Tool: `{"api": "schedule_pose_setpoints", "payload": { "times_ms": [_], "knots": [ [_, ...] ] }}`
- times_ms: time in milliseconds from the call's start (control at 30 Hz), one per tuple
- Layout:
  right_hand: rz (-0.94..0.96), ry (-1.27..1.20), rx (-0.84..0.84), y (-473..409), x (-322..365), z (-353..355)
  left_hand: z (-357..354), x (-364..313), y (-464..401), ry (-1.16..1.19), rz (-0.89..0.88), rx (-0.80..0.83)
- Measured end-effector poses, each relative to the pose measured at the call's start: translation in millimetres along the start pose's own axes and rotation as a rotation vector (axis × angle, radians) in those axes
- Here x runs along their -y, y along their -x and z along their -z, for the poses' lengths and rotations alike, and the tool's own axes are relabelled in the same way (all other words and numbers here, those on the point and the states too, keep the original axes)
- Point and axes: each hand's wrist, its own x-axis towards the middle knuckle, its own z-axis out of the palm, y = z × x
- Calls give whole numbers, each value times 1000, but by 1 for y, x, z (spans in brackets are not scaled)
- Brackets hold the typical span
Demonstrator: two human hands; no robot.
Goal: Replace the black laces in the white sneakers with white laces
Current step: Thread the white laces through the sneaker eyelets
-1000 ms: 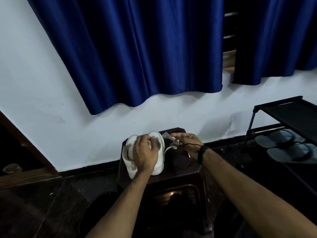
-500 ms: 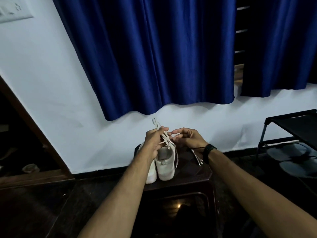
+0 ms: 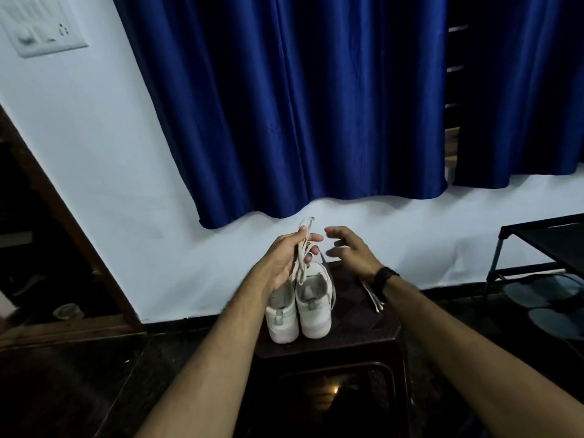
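1. Hands first: the left hand (image 3: 286, 259) is curled around a bunch of white laces (image 3: 302, 251), pinched between thumb and fingers and held up above the shoes. The right hand (image 3: 350, 252) is held just beside it with fingers loosely spread, nothing gripped, a black wristband (image 3: 386, 277) worn on that wrist.
2. The dark stool (image 3: 357, 324) is where everything's parked, set against the white wall under a blue curtain (image 3: 300, 105).
3. The white sneakers (image 3: 300, 308) are stood side by side and touching on the stool top. Heels are turned toward the camera and toes toward the wall, so the long axis runs away from the viewer. Pretty plain, all white, with small heel tabs.
4. The laces in the left hand are looped at the top and trail down into the right-hand shoe.
5. Another white lace (image 3: 373, 298) is left lying on the stool, right of the shoes, partly hidden by the right wrist.
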Motion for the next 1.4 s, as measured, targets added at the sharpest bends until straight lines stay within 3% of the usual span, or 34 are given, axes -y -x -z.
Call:
{"api": "schedule_pose_setpoints", "payload": {
  "times_ms": [67, 167, 367, 633, 767, 933, 1000, 1167, 1333, 1400],
  "knots": [
    [-88, -127, 118, -7, 8, -3, 2, -3, 4, -20, 8, 71],
    [-64, -146, 214, -12, 11, -9, 5, -8, 9, -17, 8, 143],
    [-14, -263, 194, -7, 0, -5, 23, -11, 4, -121, -46, -60],
    [148, -204, 178, -10, 15, -6, 14, -15, 12, -248, -8, 132],
    [224, -141, 86, -16, 25, -8, 17, -14, 5, -264, -52, 25],
    [118, -339, 4, -19, 28, -3, 22, -12, -2, -285, -105, -97],
    [28, -339, 57, -19, 21, -1, 22, -12, -6, -193, -111, -107],
    [-123, -54, 356, -7, -13, -12, 22, -13, -15, -15, -119, -120],
    [-21, -127, 303, 3, -27, -19, 26, -14, -17, 24, -128, -119],
    [-39, -225, 247, 4, -25, -18, 30, -13, -21, 4, -137, -189]
  ]
}}
